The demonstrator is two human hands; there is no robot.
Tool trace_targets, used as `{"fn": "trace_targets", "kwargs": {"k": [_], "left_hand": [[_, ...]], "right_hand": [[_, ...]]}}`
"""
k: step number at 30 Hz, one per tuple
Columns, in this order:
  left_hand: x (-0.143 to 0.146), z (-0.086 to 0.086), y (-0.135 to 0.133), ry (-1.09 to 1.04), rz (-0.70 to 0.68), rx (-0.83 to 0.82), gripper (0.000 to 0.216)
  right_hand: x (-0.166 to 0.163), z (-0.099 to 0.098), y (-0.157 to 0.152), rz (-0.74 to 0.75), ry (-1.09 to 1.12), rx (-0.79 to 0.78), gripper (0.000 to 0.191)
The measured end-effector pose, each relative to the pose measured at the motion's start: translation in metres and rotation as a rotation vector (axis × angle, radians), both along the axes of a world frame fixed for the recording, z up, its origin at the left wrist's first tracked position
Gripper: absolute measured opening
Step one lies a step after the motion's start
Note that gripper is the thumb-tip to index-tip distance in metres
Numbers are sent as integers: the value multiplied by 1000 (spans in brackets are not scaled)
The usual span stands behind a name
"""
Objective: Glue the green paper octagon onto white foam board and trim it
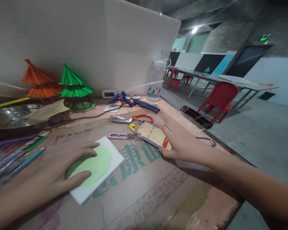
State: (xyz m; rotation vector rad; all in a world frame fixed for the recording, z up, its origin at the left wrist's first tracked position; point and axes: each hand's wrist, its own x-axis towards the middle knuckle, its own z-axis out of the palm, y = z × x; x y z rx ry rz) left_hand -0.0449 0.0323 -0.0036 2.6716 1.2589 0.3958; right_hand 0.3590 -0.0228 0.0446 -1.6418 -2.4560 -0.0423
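Observation:
My left hand (72,163) rests with its fingers apart on a light green many-sided sheet (99,163). Under that sheet lies a white square pad (115,153), flat on the printed cardboard. On the right, my right hand (174,140) grips the near end of a smartphone (150,132), thumb on one edge and fingers on the other. Its lit screen shows a timer. Just beyond the phone are red-handled scissors (132,118), and pink thread snips (120,136) lie to its left. Part of a yellow-handled tool (132,127) shows beside the phone.
Behind stand an orange model tower (42,80), a green one (76,86), a blue glue gun (122,98), dark blue pliers (146,105) and a clear bottle (156,80). A metal bowl (19,116) and several pens (32,159) are at left. The table edge runs along the right.

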Motion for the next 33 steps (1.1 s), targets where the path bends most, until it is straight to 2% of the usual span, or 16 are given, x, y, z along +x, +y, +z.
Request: {"fn": "trace_targets", "kwargs": {"k": [8, 12, 17, 23, 29, 33], "left_hand": [[-2, 3, 1, 138, 21, -46, 48], [-1, 4, 0, 132, 26, -34, 46], [-1, 2, -1, 85, 4, -9, 45], [-1, 0, 1, 91, -17, 41, 46], [-7, -5, 7, 129, -55, 107, 47], [-9, -5, 9, 119, -103, 161, 49]], "right_hand": [[1, -5, 0, 37, 25, 73, 92], [-1, -5, -2, 55, 10, 92, 84], [0, -4, 1, 19, -17, 138, 89], [28, 3, 24, -169, -78, 165, 88], [70, 7, 49, -458, -5, -13, 93], [91, 2, 61, -539, 74, -96, 93]]}}
